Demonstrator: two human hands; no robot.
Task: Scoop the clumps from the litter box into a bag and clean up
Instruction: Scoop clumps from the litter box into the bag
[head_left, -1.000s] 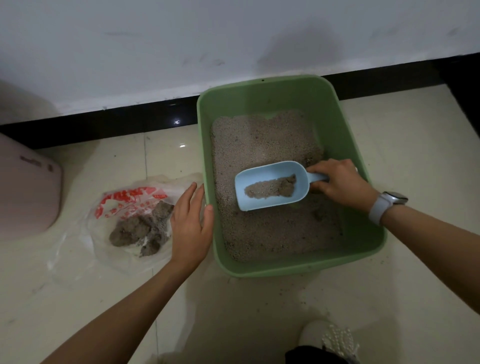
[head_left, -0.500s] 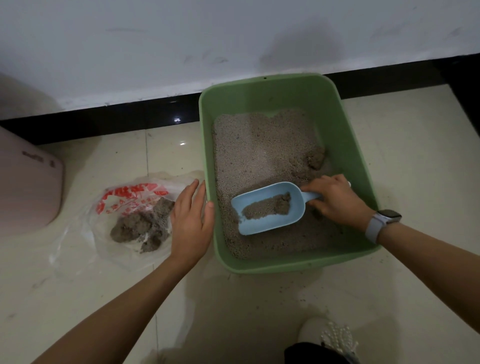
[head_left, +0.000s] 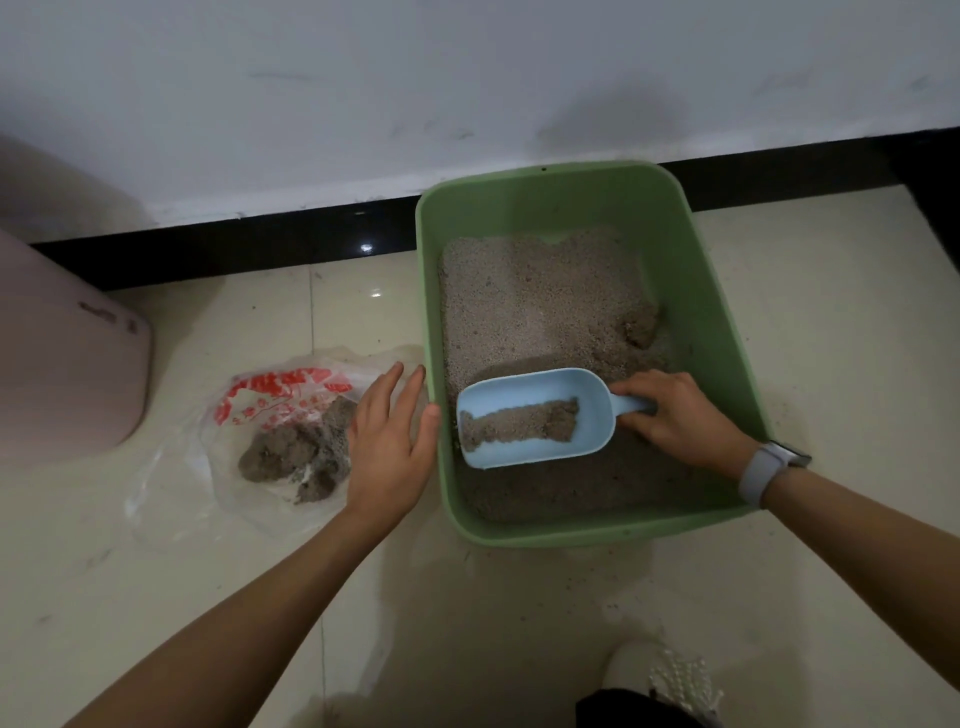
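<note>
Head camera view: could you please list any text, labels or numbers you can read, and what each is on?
None can be read.
Plastic bag: red print, too blurred to read.
Pink container: small dark marking near its edge, too small to read.
Watch: no visible text.

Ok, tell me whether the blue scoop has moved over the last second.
Yes. The blue scoop, held by the right hand, has moved toward the near-left corner of the green litter box, away from the far wall.
</note>
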